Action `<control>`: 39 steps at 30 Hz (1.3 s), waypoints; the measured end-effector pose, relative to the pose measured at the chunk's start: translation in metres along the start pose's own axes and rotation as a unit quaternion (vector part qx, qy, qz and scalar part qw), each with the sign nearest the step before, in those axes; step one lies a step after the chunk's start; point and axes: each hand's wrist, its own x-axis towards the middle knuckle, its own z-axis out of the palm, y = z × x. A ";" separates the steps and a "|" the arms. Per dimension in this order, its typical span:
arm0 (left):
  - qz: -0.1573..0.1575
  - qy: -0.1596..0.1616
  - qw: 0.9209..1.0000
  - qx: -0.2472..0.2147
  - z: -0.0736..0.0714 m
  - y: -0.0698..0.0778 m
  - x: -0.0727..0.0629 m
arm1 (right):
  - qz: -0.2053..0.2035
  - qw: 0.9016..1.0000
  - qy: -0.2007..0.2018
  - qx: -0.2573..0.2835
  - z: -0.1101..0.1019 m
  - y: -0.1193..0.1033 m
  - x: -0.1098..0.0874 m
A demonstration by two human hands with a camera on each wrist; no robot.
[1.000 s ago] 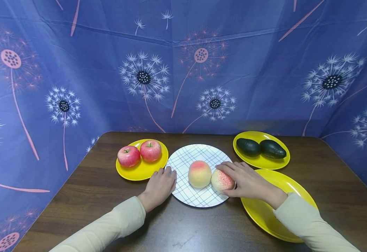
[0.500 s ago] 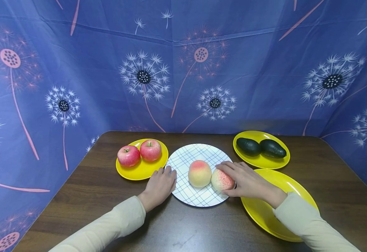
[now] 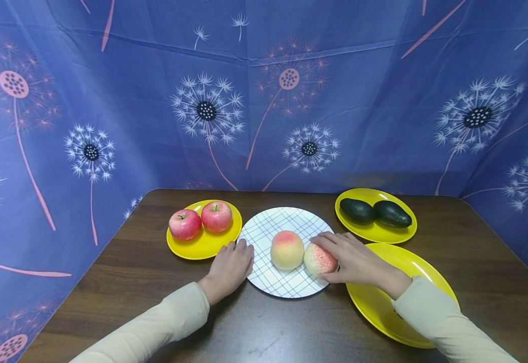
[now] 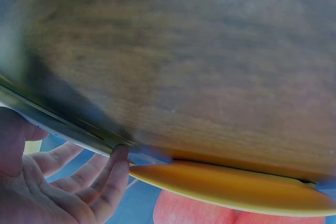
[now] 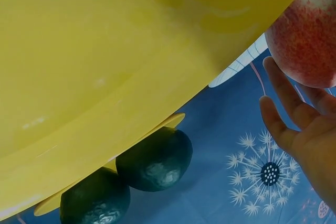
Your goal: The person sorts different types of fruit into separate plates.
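On a white plate [image 3: 264,227] with blue crossed lines, two peaches stand side by side. My right hand [image 3: 359,259] grips the right one, a speckled pink peach [image 3: 320,259], with thumb and fingers around its right side; it appears to rest on the plate. Just left of it is a yellow peach [image 3: 287,251] with a red top. At the plate's left rim lies my left hand [image 3: 229,267], its loosely bent fingers [image 4: 107,182] touching the edge in the left wrist view. The right wrist view shows the speckled peach [image 5: 307,35] against the fingers.
Two apples [image 3: 185,225] sit on a small yellow plate [image 3: 205,247] at left. Two avocados [image 3: 392,214] lie on another yellow plate [image 3: 368,234] at back right. A large yellow plate [image 3: 382,317] is under my right forearm. Patterned blue cloth [image 3: 264,101] hangs behind the table.
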 end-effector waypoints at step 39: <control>-0.002 -0.009 1.000 -0.012 -0.003 0.001 0.000 | 0.019 0.998 0.051 -0.037 -0.021 0.031 -0.025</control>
